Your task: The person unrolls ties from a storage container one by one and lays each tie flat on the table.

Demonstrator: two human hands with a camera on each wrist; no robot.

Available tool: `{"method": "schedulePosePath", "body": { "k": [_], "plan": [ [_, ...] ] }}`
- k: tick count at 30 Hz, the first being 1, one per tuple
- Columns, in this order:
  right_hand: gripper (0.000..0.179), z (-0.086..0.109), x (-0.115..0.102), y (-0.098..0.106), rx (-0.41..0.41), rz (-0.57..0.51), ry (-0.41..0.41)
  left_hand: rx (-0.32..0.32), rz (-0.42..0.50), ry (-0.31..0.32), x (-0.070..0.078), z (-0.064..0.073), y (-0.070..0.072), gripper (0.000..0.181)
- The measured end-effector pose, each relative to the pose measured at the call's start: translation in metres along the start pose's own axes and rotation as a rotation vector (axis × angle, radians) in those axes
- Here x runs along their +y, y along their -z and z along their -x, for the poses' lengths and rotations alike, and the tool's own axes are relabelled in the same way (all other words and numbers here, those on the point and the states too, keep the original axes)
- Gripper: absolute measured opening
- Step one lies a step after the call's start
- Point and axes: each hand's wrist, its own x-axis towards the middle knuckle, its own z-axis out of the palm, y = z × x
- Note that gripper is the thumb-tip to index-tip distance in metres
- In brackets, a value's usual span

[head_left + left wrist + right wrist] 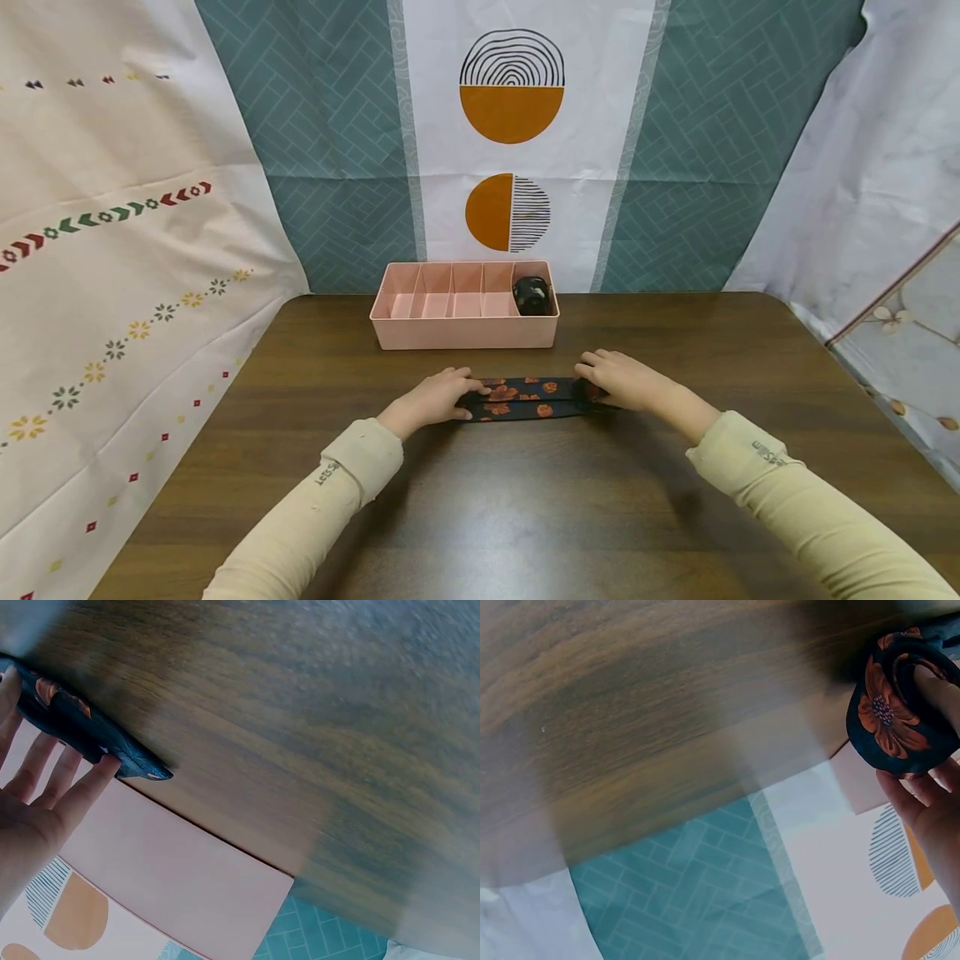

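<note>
Right hand (621,380) grips the curled end of the floral cloth (525,410), its length lying leftward to the left hand (433,402), whose thumb and fingers hold it; should the right grip slacken, that curl could spring open

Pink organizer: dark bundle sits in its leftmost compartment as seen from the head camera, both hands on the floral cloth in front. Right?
Wrong compartment: the head view shows the dark bundle in the rightmost compartment of the pink organizer. Left hand and right hand are indeed on the floral cloth.
</note>
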Motion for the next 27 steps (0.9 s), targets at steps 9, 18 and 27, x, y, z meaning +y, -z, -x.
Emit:
{"method": "schedulePosePath", "body": {
  "k": [9,18,27],
  "plan": [
    [0.047,0.0019,0.0019,0.0029,-0.063,-0.031,-0.026,-0.012,0.003,0.011,0.0012,-0.0020,0.0003,0.043],
    [0.051,0.0041,0.0063,0.0027,-0.078,-0.010,-0.018,-0.022,-0.003,0.011,0.0000,-0.0025,0.0024,0.044],
    [0.050,0.0076,0.0073,0.0013,-0.056,-0.042,-0.030,-0.020,0.016,0.015,-0.0004,0.0027,0.0029,0.043]
  ]
}}
